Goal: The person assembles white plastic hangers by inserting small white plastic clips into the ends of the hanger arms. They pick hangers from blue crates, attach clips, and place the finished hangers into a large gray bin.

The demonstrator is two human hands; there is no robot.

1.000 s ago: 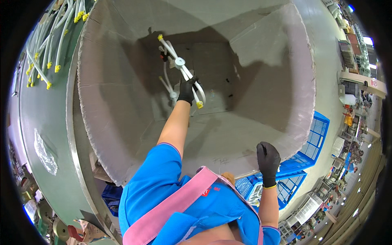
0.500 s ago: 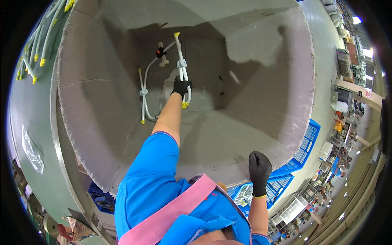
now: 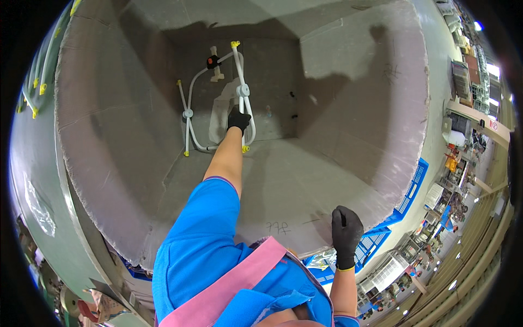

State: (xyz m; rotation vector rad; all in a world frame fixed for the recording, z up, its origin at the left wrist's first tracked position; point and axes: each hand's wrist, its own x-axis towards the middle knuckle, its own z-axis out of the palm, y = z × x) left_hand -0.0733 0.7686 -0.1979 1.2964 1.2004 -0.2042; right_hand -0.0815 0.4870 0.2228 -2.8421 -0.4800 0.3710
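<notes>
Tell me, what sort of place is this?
Probably a factory or packing floor. A gloved left hand reaches deep into a big cardboard box holding bent white tubes; blue plastic crates and rows of workstations stand beyond.

The one view comes from a fisheye camera on the person's head, looking steeply down into a big open cardboard box (image 3: 338, 185) that fills most of the picture. It sits near the box's near rim, the floor of the box lying far below. Straight edges bend toward the round dark border.
</notes>
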